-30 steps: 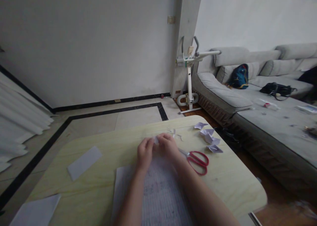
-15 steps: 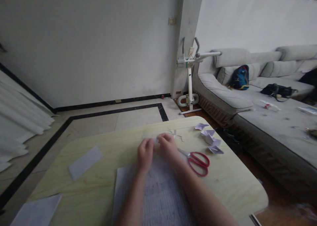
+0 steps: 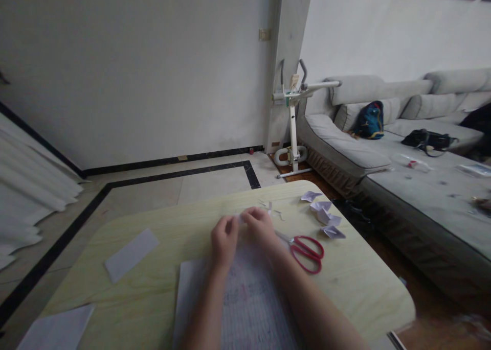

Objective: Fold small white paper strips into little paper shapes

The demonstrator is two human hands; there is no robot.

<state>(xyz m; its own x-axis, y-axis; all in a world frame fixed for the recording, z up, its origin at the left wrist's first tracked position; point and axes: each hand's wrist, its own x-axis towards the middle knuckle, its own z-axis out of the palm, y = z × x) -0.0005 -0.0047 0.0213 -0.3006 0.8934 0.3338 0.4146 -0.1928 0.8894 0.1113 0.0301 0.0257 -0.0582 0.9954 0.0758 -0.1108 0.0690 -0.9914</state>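
Above the far end of a written-on notebook (image 3: 245, 299), my left hand (image 3: 224, 240) and my right hand (image 3: 261, 230) are close together. Both are closed in a pinch on a small piece of white paper (image 3: 240, 218), mostly hidden by the fingers. Red-handled scissors (image 3: 308, 254) lie on the table just right of my right wrist, their blades partly behind it. Thin paper scraps (image 3: 271, 208) lie beyond my right hand. Several small folded paper shapes (image 3: 326, 217) stand in a row at the table's right side.
The pale wooden table (image 3: 153, 299) has rounded corners. A white paper strip (image 3: 131, 254) lies on its left, with another white sheet (image 3: 57, 329) at the near left. Past the table stand an exercise machine (image 3: 293, 125) and a grey sofa (image 3: 422, 186) holding bags.
The fingertips have shifted slightly around the small paper, and less of it shows now. Both hands stay in nearly the same place. The view has moved a little.
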